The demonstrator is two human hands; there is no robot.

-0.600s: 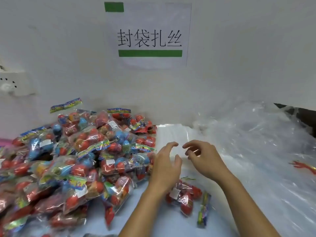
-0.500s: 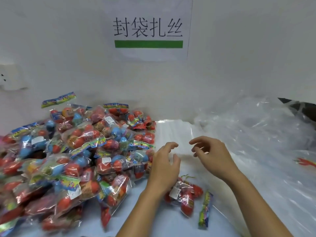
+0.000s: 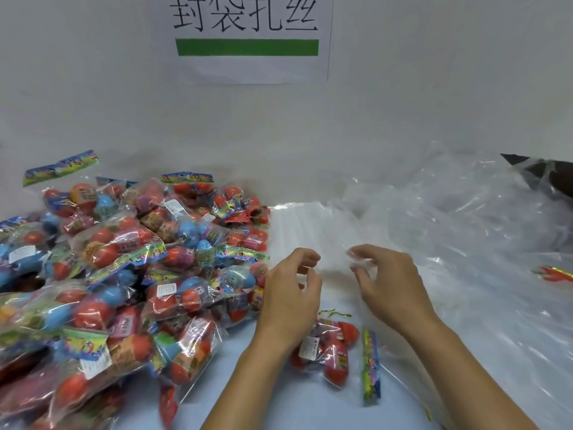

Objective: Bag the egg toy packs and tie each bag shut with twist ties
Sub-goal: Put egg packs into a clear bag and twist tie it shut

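While both hands hover over the bench (image 3: 279,408) in the head view, the left hand (image 3: 291,302) has its fingers (image 3: 305,257) curled, and whether they pinch anything I cannot tell. The right hand (image 3: 387,283) has thumb and forefinger pinched on a thin, clear bit of plastic film (image 3: 359,259) at the near edge of a stack of clear bags (image 3: 313,231) — the stack lies flat toward the wall. Just beneath the hands lies one egg toy pack (image 3: 328,349) with red eggs, a white label and a colourful header strip (image 3: 370,367) at its right end; a gold-green twist tie (image 3: 333,312) sits just above it on the bench. Left of the hands, a big heap of egg toy packs (image 3: 117,274) — red, blue and orange eggs in clear wrap — covers that side. Right of them spreads a large crumpled sheet of clear plastic (image 3: 465,243), with something red and shiny (image 3: 555,273) under it near the edge. On the wall hangs a paper sign (image 3: 248,66) with black characters and a green bar.
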